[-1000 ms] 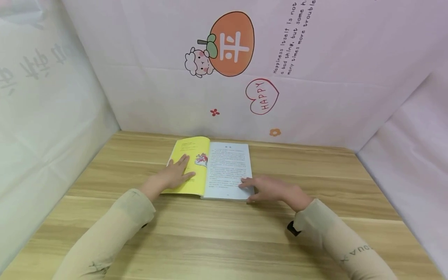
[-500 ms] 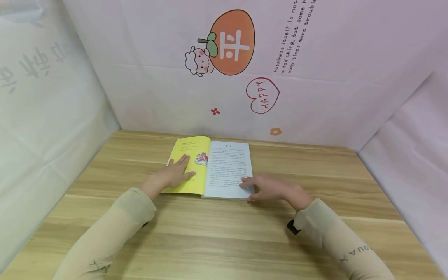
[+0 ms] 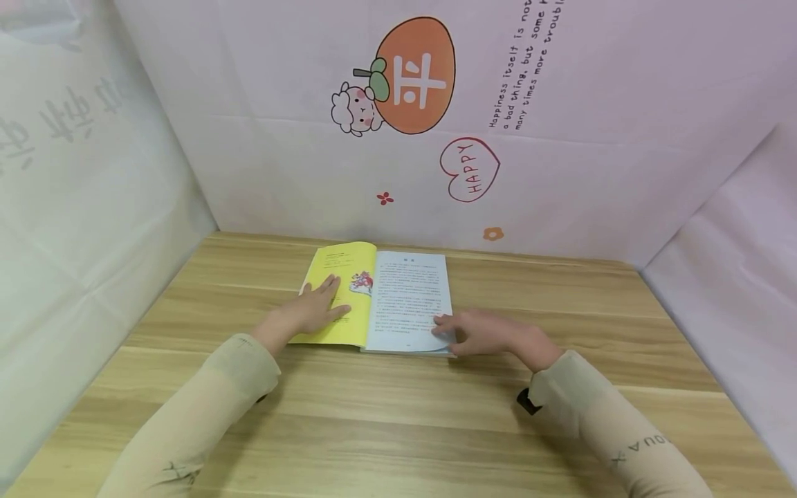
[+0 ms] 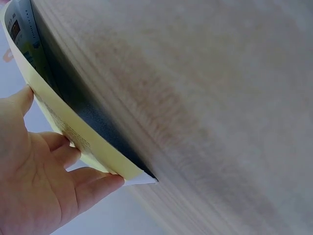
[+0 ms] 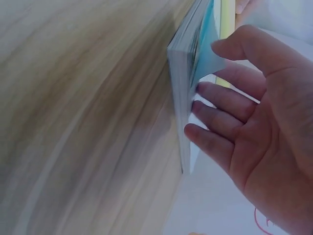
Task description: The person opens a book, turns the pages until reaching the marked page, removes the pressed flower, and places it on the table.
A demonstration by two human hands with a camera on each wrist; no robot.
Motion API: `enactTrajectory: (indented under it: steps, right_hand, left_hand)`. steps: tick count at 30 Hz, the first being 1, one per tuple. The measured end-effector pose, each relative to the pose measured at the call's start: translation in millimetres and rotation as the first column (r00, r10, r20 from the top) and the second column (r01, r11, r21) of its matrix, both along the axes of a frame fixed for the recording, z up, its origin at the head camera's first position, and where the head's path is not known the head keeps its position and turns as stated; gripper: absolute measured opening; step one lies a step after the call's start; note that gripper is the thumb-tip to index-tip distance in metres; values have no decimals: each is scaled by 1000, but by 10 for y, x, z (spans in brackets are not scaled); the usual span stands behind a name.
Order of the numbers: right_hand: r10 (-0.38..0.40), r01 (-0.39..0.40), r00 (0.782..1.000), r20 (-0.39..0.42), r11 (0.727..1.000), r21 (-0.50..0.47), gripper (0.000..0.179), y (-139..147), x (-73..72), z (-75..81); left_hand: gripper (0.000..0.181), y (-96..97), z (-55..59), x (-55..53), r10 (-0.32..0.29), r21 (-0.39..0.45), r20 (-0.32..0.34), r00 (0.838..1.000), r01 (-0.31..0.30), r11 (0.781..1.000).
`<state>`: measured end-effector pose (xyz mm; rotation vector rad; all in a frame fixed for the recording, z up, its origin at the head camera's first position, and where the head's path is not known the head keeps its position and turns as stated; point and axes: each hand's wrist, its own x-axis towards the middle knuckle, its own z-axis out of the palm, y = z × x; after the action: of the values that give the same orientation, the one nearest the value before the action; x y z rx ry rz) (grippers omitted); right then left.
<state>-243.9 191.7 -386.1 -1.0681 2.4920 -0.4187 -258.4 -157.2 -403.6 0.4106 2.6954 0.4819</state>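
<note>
An open book [image 3: 407, 290] lies near the back of the table, with a yellow leaf [image 3: 339, 259] on the left and a white printed page on the right. My left hand [image 3: 313, 309] rests on the yellow leaf, fingers spread. In the left wrist view its fingertips press that leaf [image 4: 73, 120], which bows up off the wood. At the lower right corner, my right hand [image 3: 482, 332] pinches a page between thumb and index finger. The right wrist view shows this page [image 5: 209, 54] lifted from the page block [image 5: 180, 73]; the index fingertip is hidden behind it.
The wooden table [image 3: 398, 429] stretches in front of the book and to both sides. A white printed cloth [image 3: 280, 173] hangs right behind it, and more cloth closes off the left and right. A black band [image 3: 529, 401] shows at the right cuff.
The lower right corner of the white page has come up slightly at my right fingers. My left hand stays in place on the yellow leaf.
</note>
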Motion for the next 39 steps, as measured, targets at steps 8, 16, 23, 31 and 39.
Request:
enactTrajectory:
  steps: [8, 16, 23, 31, 39]
  right_hand:
    - [5, -9, 996, -85, 999, -43, 41, 32, -1, -37]
    - [-135, 127, 978, -160, 990, -60, 38, 26, -47, -72]
    - [-322, 296, 934, -155, 941, -165, 69, -115, -81, -59]
    - [-382, 368, 924, -30, 907, -206, 90, -321, -26, -39]
    - [-316, 299, 946, -69, 936, -186, 90, -483, 41, -55]
  left_hand:
    - [80, 9, 6, 0, 2, -11, 0, 1000, -2, 1000]
    - [80, 2, -23, -4, 3, -19, -2, 1000, -3, 1000]
    - [80, -8, -29, -2, 0, -20, -8, 1000, 0, 1000]
    - [80, -1, -20, -1, -4, -12, -11, 1000, 4, 1000]
    - [77, -6, -5, 19, -64, -43, -163, 985, 57, 997]
